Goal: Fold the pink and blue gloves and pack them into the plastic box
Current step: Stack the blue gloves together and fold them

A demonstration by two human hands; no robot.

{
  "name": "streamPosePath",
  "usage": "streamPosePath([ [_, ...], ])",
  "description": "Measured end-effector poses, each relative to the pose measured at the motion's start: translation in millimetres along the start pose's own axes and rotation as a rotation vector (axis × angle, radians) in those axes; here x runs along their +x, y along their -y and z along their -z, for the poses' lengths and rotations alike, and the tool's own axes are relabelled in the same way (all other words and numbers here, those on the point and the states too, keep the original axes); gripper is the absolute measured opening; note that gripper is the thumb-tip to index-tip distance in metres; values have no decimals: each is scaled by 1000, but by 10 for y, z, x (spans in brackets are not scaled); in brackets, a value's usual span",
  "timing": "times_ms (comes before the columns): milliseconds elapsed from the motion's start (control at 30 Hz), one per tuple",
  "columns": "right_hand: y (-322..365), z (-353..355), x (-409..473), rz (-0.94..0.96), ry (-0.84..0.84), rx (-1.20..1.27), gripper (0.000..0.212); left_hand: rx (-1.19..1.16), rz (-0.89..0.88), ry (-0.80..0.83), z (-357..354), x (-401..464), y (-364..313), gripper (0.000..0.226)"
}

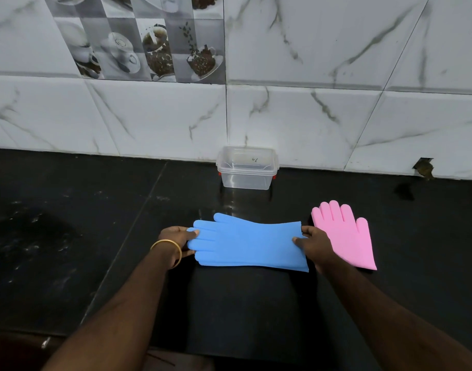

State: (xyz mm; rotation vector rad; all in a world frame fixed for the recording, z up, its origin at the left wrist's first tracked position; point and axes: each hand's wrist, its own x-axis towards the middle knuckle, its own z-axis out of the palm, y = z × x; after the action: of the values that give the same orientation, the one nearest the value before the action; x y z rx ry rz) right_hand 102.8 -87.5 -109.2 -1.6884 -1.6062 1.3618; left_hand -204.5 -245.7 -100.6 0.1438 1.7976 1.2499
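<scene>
A blue glove [245, 243] lies flat and stretched sideways on the black counter, fingers pointing left, cuff to the right. My left hand [176, 241] pinches its fingertips. My right hand [313, 243] pinches the cuff edge. A pink glove [345, 236] lies flat just right of my right hand, fingers pointing away from me; my right wrist covers part of its left edge. A clear plastic box [246, 168] with no lid stands empty against the wall, behind the blue glove.
The black counter [95, 223] runs wide to the left and right of the gloves. A white marble-tiled wall [336, 116] closes it off at the back. A gap in the tiles [424, 167] shows at the far right.
</scene>
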Motion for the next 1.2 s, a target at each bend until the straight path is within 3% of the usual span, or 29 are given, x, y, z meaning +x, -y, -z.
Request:
streamPosePath([
  [233, -79, 44, 36, 48, -23, -88, 42, 196, -106, -106, 36, 57, 39, 23],
  [733, -109, -21, 35, 75, -93, -132, 41, 136, -110, -29, 29, -24, 75, 8],
  [867, -112, -32, 47, -15, -99, -22, 40, 158, -101, -51, 17, -21, 73, 13],
  [1000, -108, -50, 34, 17, -107, 31, 40, 192, -90, -75, 16, 5, 76, 21],
  [1200, -162, -65, -17, 117, -198, -91, 34, 334, -111, -77, -6, 46, 58, 29],
])
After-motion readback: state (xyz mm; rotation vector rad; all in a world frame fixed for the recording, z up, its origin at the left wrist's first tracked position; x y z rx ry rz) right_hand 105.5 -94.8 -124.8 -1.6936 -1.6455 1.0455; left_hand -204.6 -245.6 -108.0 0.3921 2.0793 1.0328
